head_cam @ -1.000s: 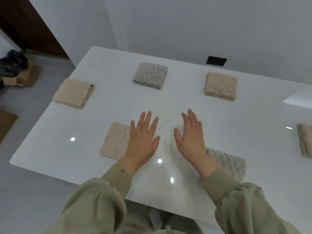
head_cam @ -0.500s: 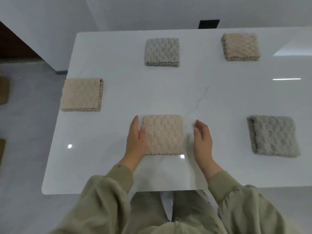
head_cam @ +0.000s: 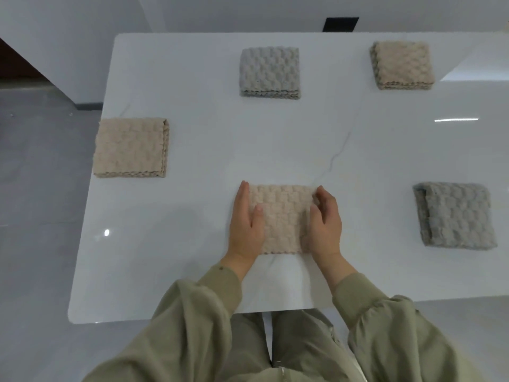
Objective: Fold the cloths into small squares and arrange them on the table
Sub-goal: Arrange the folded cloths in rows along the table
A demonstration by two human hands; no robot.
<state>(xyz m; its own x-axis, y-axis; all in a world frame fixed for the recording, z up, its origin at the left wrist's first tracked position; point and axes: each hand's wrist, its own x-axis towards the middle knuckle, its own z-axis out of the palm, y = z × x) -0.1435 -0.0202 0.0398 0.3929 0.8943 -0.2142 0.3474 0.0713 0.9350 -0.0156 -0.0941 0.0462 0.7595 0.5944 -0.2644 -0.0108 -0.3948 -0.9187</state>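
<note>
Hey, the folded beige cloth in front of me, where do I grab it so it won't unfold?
Take the cloth by its left and right edges, left hand and right hand coming in from either side. It lies flat with stacked layers showing along its near edge, so pinching through all layers should keep the square together.

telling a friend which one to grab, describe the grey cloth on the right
Find the white table, then its near right side. The grey cloth there shows a thick fold along its left edge; the other grey cloth lies far back, centre.
</note>
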